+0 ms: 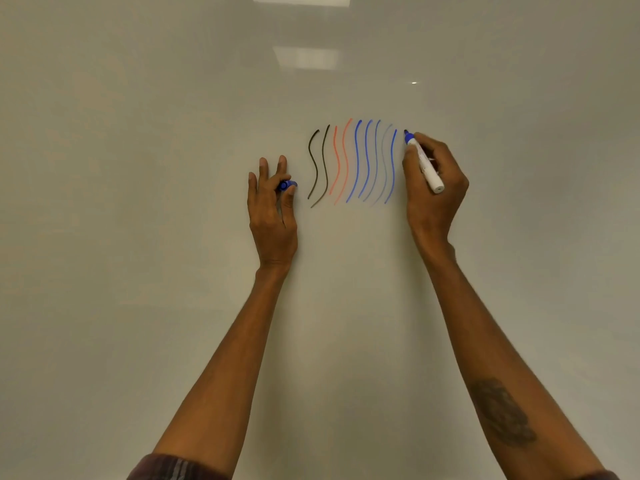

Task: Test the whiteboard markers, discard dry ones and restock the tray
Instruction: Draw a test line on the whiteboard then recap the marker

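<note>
A whiteboard fills the view. On it runs a row of wavy test strokes: two black, two red, then several blue, one of them very faint. My right hand grips a white marker with a blue tip, its tip touching the board just right of the last blue stroke. To the left of the strokes, my left hand rests against the board and pinches the blue cap between thumb and forefinger, its other fingers straight.
Ceiling lights reflect in the upper board. The marker tray is out of view. Both forearms reach up from the lower edge, with a plaid sleeve at the bottom left.
</note>
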`<state>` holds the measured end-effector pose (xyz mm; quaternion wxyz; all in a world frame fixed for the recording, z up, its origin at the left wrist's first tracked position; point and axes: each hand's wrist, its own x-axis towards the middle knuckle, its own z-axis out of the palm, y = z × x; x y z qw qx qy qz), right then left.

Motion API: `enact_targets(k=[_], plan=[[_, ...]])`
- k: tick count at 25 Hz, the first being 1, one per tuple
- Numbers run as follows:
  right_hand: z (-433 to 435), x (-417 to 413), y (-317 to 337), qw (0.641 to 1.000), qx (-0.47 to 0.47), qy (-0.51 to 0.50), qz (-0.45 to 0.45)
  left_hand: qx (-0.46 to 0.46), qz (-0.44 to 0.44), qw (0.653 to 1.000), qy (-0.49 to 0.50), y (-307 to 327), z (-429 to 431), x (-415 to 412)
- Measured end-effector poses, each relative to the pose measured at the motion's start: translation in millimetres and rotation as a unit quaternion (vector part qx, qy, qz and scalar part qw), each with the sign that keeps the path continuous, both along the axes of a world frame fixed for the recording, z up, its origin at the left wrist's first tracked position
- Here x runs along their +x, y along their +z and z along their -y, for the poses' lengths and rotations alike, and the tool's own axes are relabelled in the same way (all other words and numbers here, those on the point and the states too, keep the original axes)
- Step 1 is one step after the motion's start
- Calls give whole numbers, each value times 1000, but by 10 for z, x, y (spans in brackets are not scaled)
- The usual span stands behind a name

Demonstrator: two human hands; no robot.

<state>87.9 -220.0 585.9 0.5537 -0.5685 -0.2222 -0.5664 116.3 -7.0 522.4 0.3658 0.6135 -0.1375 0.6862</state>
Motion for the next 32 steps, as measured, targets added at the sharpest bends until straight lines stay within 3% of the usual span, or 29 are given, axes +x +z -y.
enact_targets(k=[5,9,13,18,26,32], plan=[[37,-73,-697,998,15,-10,-63,-18,-32,999,-21,-11,1,-30],[-21,-212,-1100,984,42,124,-119,-32,-60,995,-75,-7,1,-159],[-220,-291,-1346,934,88,287,-191,-73,-62,988,-117,-329,31,-324],[-581,-426,-1786,838,134,445,-286,-232,-93,950,-188,-925,133,-709],[-1115,-644,-2230,800,92,483,-343,-396,-177,857,-279,-1424,-120,-997],[-1322,-754,-2360,800,67,483,-351,-410,-193,837,-308,-1621,-243,-1128]])
